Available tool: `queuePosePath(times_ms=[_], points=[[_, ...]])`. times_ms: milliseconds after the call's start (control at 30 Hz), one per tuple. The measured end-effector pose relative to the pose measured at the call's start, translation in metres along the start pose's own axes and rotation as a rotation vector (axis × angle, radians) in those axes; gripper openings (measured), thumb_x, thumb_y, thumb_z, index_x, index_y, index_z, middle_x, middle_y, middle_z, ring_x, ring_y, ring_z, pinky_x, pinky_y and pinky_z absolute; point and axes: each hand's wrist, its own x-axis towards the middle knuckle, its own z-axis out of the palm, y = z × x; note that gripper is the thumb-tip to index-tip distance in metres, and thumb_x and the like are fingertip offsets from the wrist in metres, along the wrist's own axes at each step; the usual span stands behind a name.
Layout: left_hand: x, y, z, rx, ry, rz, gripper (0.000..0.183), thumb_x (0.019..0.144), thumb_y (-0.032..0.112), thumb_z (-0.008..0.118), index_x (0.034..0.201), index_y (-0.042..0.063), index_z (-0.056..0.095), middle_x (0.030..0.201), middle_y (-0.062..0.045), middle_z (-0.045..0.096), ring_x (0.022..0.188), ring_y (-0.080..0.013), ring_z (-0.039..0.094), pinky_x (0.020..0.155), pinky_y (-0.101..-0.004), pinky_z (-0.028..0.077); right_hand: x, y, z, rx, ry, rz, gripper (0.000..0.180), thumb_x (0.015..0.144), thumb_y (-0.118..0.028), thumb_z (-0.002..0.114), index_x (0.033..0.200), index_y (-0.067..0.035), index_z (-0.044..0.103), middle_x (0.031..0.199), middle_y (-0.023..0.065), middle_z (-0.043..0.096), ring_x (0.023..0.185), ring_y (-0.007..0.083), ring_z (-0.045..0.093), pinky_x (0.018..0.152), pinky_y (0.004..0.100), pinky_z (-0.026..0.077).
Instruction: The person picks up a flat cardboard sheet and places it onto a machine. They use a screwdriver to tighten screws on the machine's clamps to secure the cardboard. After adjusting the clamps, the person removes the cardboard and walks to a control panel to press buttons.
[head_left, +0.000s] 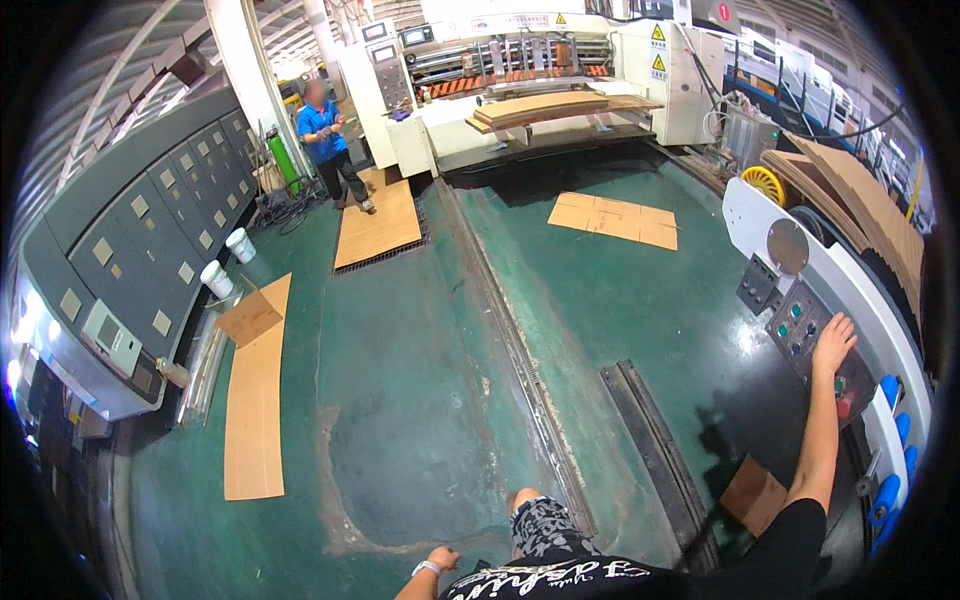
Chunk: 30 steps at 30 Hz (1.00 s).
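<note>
My right hand (834, 341) is stretched out over a dark control panel (825, 352) on the conveyor frame at the right. Its fingers are extended, and whether they touch the panel is hard to tell. Green buttons (796, 310) lie just left of the fingers, and a red button (844, 407) is below the wrist. My left hand (444, 557) hangs low beside my shorts, with a light band at the wrist. Its fingers look curled, but their inner side is hidden. No object shows in either hand.
Ahead stands a large white machine (637, 75) bearing stacked cardboard sheets (540, 109). A person in blue (321, 135) stands on cardboard (382, 225) at the left. A floor rail (517, 337) and a dark metal bar (660, 450) run lengthwise. Blue rollers (885, 499) line the right.
</note>
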Motion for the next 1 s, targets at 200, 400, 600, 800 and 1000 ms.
queuePosePath(times_ms=[200, 400, 600, 800, 1000], points=[[0.04, -0.126, -0.007, 0.204, -0.073, -0.178, 0.037, 0.074, 0.036, 0.058, 0.084, 0.001, 0.065, 0.083, -0.02, 0.065, 0.08, -0.0314, 0.064, 0.071, -0.0404, 0.049, 0.01, -0.026, -0.001, 0.025, -0.018, 0.003, 0.043, 0.088, -0.013, 0.041, 0.13, -0.004, 0.038, 0.129, 0.0114, 0.046, 0.12, 0.0242, 0.042, 0.099, 0.0424, 0.035], [0.12, -0.081, -0.043, 0.179, 0.094, 0.041, 0.039, 0.073, 0.037, 0.06, 0.084, 0.0, 0.064, 0.088, -0.021, 0.064, 0.084, -0.0331, 0.063, 0.074, -0.0405, 0.049, 0.018, -0.04, 0.006, 0.051, 0.009, -0.016, 0.048, 0.085, -0.01, 0.042, 0.132, -0.001, 0.034, 0.129, 0.0132, 0.044, 0.122, 0.0258, 0.04, 0.102, 0.0418, 0.031], [0.217, 0.095, -0.173, 0.115, 0.139, 0.174, 0.02, 0.071, 0.017, 0.056, 0.085, 0.004, 0.061, 0.09, -0.021, 0.063, 0.088, -0.0367, 0.06, 0.077, -0.0425, 0.048, 0.025, -0.049, 0.0, -0.033, -0.09, -0.04, 0.051, 0.085, -0.005, 0.04, 0.134, -0.002, 0.029, 0.133, 0.0141, 0.039, 0.125, 0.027, 0.037, 0.104, 0.0409, 0.029], [0.255, 0.216, -0.284, 0.049, 0.203, 0.275, 0.022, 0.077, 0.013, 0.053, 0.097, 0.004, 0.055, 0.094, -0.023, 0.061, 0.093, -0.038, 0.057, 0.082, -0.0428, 0.045, 0.035, -0.046, 0.071, 0.012, 0.089, -0.062, 0.054, 0.085, -0.005, 0.039, 0.138, -0.004, 0.025, 0.134, 0.0129, 0.038, 0.123, 0.0265, 0.039, 0.104, 0.0387, 0.03], [0.25, 0.207, -0.329, 0.159, 0.173, 0.35, 0.018, 0.076, 0.017, 0.055, 0.088, 0.005, 0.058, 0.094, -0.02, 0.061, 0.093, -0.0354, 0.057, 0.081, -0.0427, 0.046, 0.04, -0.08, 0.065, 0.05, 0.159, -0.118, 0.053, 0.086, -0.004, 0.036, 0.138, -0.003, 0.024, 0.136, 0.0127, 0.037, 0.124, 0.0257, 0.038, 0.103, 0.0354, 0.03]])
